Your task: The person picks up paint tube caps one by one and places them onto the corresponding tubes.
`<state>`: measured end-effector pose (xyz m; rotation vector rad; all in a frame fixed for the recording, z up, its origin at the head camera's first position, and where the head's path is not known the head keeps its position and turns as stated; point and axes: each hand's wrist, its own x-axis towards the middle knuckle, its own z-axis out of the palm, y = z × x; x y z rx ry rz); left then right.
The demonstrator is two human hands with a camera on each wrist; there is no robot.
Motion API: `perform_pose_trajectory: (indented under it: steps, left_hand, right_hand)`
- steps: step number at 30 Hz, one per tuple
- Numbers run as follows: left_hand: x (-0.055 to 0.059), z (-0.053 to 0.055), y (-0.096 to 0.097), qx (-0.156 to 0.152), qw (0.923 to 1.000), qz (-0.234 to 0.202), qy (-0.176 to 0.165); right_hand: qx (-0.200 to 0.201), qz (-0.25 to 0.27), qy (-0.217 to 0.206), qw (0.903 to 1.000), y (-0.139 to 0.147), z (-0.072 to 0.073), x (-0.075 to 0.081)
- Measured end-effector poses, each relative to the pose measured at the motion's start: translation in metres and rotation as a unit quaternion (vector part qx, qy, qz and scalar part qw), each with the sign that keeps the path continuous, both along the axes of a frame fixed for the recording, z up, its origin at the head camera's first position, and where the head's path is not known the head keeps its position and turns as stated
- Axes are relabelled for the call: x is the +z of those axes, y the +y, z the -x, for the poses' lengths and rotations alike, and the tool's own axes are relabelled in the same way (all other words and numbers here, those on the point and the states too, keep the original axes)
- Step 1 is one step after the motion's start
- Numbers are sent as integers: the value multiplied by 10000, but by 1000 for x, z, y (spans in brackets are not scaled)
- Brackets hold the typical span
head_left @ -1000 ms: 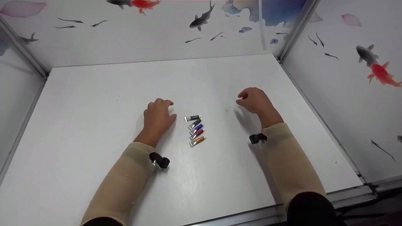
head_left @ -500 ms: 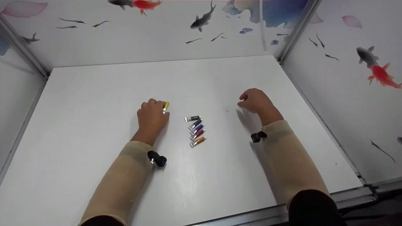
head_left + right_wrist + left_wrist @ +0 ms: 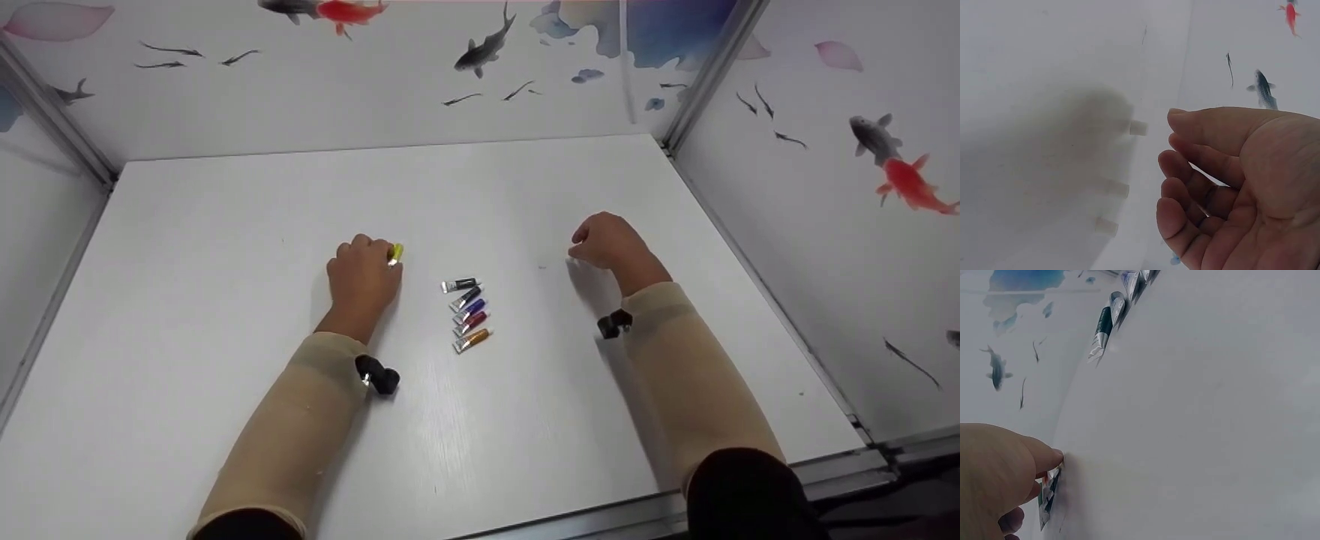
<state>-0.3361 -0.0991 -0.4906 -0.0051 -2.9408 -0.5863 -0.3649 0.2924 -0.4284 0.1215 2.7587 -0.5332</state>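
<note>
My left hand (image 3: pixel 364 279) pinches a small yellow paint tube (image 3: pixel 397 253), low over the white table. In the left wrist view, a silver tube end (image 3: pixel 1047 506) with dark green beside it shows under my fingers, partly hidden by them. To the right of this hand, a column of paint tubes lies on the table: a black tube (image 3: pixel 460 285), a dark tube (image 3: pixel 466 298), a violet tube (image 3: pixel 470 310), a red tube (image 3: pixel 471 323) and an ochre tube (image 3: pixel 472 340). Off to their right, my right hand (image 3: pixel 606 241) hovers with loosely curled fingers, holding nothing.
Small white cylindrical pieces (image 3: pixel 1139 128) appear in the right wrist view, left of my fingertips. White panels (image 3: pixel 360 97) with painted fish enclose the table (image 3: pixel 225 225) at the back and sides. A metal rail (image 3: pixel 600 517) runs along the front edge.
My left hand has moved a little to the left and closed its thumb and fingers; the yellow paint tube has come into sight between them. The right hand has hardly moved.
</note>
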Motion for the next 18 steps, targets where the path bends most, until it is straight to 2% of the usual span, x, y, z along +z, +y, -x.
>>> perform_pose_trajectory:
  steps: [6, 18]
  left_hand:
    - [1, 1, 0, 37, 10000, 73, -53]
    - [-3, 4, 3, 168, 9998, 46, -90]
  right_hand:
    - [-97, 6, -183, 9998, -1, 5, -2]
    - [-48, -179, -143, 9997, -3, 6, -9]
